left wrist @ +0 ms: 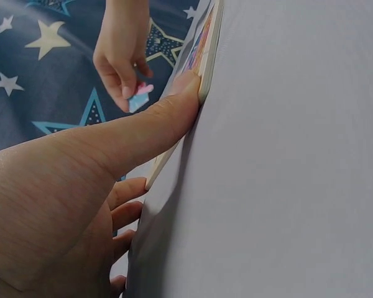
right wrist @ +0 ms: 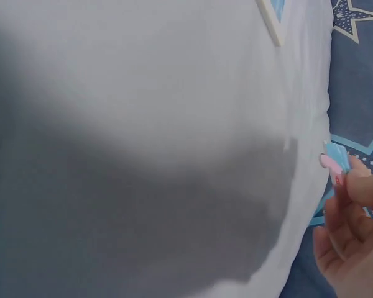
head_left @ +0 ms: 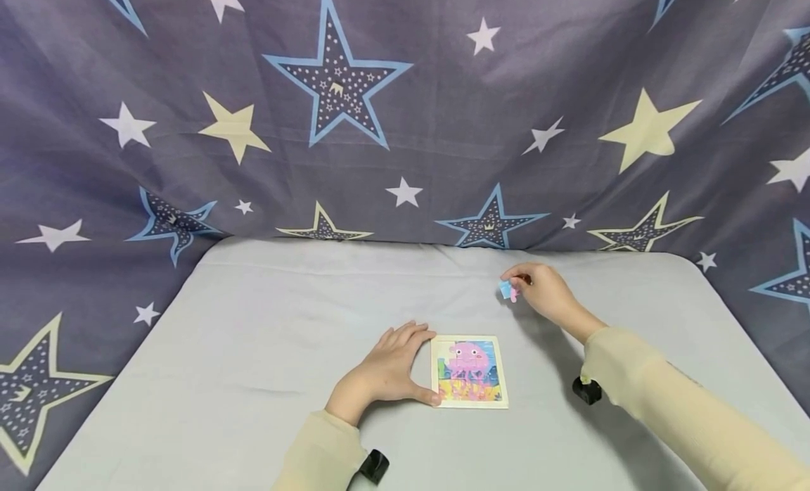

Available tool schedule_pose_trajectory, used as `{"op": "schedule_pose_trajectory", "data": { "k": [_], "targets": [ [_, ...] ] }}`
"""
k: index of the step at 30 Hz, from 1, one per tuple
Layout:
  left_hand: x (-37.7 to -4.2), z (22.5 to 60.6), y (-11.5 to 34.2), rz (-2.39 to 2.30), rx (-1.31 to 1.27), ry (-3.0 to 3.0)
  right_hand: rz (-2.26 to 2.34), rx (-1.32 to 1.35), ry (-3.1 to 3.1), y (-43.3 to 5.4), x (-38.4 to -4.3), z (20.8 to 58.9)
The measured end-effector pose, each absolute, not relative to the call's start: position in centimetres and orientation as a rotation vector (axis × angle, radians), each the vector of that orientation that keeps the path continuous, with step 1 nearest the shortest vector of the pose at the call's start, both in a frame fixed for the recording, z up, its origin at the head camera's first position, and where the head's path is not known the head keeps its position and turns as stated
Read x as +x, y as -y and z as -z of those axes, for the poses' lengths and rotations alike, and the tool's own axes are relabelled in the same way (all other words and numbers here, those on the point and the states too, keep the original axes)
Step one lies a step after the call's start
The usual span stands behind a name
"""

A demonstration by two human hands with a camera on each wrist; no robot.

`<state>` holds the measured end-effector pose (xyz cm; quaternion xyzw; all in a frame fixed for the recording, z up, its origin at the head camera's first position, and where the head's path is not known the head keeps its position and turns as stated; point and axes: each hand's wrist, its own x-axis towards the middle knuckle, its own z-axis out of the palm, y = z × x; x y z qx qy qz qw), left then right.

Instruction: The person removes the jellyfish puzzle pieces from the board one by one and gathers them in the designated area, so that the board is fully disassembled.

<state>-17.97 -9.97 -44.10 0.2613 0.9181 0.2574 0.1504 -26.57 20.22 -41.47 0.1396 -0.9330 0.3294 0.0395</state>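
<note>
A small jigsaw puzzle (head_left: 470, 371) in a cream frame, with a pink sea creature on a blue and yellow ground, lies flat on the bed-like grey surface. Its picture has a pale bare patch in the upper left. My left hand (head_left: 391, 368) lies along the frame's left side, fingers spread and fairly straight. Its thumb (left wrist: 168, 118) presses on the near left corner, and the index finger touches the far left one. Beyond the puzzle, to the right, my right hand (head_left: 545, 292) pinches a light blue and pink puzzle piece (right wrist: 337, 158) above the surface.
A grey cloth-covered surface (head_left: 253, 336) with rounded far corners spreads under both hands. Behind it hangs a dark curtain (head_left: 436, 125) printed with stars. Dark wrist devices (head_left: 587, 390) sit below both cream sleeves (head_left: 683, 406).
</note>
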Motion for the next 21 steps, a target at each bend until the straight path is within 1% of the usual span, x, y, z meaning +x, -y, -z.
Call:
{"op": "schedule_pose_trajectory", "data": {
  "k": [5,12,21],
  "targets": [
    [-18.0,44.1,10.0,-0.741,0.748,-2.637,-0.998,0.351,2.920,-20.2,-26.6,42.0],
    [-18.0,44.2,9.9,-0.725,0.756,-2.647,-0.896,0.307,2.976,-20.4,-26.4,42.9],
    [-17.9,44.1,10.0,-0.726,0.754,-2.643,-0.873,0.244,3.015,-20.8,-26.6,43.4]
  ]
}}
